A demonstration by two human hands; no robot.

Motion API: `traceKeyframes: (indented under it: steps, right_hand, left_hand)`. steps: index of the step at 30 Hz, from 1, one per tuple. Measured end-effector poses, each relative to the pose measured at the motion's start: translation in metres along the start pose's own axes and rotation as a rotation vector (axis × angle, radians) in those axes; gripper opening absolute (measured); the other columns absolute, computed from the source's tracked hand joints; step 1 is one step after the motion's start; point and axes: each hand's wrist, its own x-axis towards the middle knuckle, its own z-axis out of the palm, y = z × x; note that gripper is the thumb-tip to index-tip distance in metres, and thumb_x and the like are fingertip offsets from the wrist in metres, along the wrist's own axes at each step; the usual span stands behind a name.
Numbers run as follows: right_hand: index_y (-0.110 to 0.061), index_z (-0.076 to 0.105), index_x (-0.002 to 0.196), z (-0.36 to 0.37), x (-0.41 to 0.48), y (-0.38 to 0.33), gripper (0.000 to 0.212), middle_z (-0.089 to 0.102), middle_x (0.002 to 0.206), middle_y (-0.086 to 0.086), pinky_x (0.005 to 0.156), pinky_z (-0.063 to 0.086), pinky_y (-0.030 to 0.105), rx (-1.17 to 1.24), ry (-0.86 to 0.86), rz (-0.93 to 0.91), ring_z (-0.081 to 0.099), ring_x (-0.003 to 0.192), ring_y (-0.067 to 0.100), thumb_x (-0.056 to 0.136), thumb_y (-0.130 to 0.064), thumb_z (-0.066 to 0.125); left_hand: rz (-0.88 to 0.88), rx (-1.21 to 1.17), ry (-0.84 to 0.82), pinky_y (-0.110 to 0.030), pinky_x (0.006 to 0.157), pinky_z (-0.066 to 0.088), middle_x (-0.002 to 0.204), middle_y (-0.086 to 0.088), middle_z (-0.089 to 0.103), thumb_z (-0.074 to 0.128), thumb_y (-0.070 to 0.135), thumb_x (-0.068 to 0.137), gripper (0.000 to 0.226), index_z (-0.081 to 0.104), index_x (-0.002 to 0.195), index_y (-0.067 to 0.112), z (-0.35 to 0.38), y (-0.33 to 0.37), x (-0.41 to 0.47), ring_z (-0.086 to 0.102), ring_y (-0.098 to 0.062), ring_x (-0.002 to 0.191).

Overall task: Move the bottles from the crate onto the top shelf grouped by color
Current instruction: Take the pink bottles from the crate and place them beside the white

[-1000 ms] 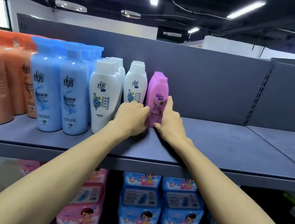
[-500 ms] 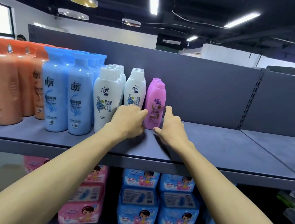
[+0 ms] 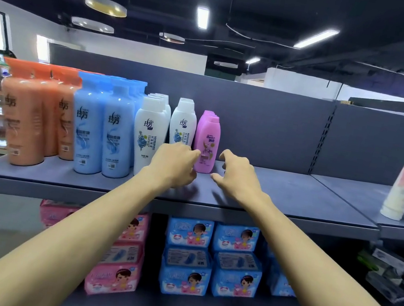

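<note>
The grey top shelf carries bottles in colour rows: orange bottles at the far left, then blue bottles, white bottles in two rows, and a row of pink bottles at the right end. My left hand has its fingers curled, with the knuckles against the front pink bottle's lower left side. To the right of that bottle, a small gap away, hovers my right hand, loosely curled and holding nothing. No crate is in view.
Two pale tubes stand on the neighbouring shelf section at the right. Blue packs and pink packs fill the lower shelf. Bare shelf surface stretches to the right of the pink bottles.
My right hand has come off the pink bottle, shifted right and curled its fingers. My left hand stays beside the bottle. My view has backed away a little.
</note>
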Motion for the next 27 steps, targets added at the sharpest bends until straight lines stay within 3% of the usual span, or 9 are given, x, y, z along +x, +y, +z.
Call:
traceKeyframes:
  steps: [8, 13, 19, 27]
  right_hand:
    - [-0.017, 0.058, 0.118, -0.006, -0.038, 0.001, 0.035, 0.070, 0.108, 0.006, 0.088, 0.053, 0.040, -0.044, 0.050, -0.017, 0.064, 0.098, 0.029, 0.088, -0.031, 0.069]
    - [-0.016, 0.058, 0.119, -0.010, -0.063, 0.002, 0.037, 0.069, 0.112, 0.006, 0.088, 0.054, 0.041, -0.070, 0.056, -0.018, 0.065, 0.100, 0.028, 0.088, -0.031, 0.069]
    - [-0.017, 0.059, 0.114, 0.005, -0.116, 0.018, 0.030, 0.069, 0.100, 0.002, 0.081, 0.053, 0.040, -0.105, 0.058, -0.062, 0.065, 0.093, 0.026, 0.090, -0.033, 0.066]
    - [-0.017, 0.056, 0.120, 0.040, -0.151, 0.039, 0.033, 0.067, 0.108, 0.001, 0.081, 0.050, 0.035, -0.147, -0.112, 0.015, 0.062, 0.101, 0.025, 0.091, -0.033, 0.062]
  left_hand:
    - [0.034, -0.032, 0.002, -0.032, 0.059, 0.031, 0.094, -0.004, 0.061, 0.052, 0.031, 0.087, 0.021, 0.053, 0.100, 0.014, -0.016, 0.015, -0.025, 0.058, -0.029, 0.092]
    - [0.071, -0.112, 0.066, -0.034, 0.062, 0.045, 0.097, -0.003, 0.063, 0.054, 0.034, 0.086, 0.028, 0.057, 0.106, 0.014, -0.014, 0.029, -0.049, 0.058, -0.028, 0.091]
    - [0.156, -0.177, 0.200, -0.032, 0.049, 0.039, 0.073, -0.002, 0.059, 0.064, 0.025, 0.075, 0.016, 0.057, 0.083, 0.013, 0.000, 0.041, -0.094, 0.058, -0.028, 0.072]
    - [0.188, -0.192, 0.023, -0.029, 0.046, 0.035, 0.067, 0.000, 0.058, 0.072, 0.028, 0.067, 0.022, 0.057, 0.077, 0.015, 0.035, 0.074, -0.137, 0.058, -0.026, 0.063]
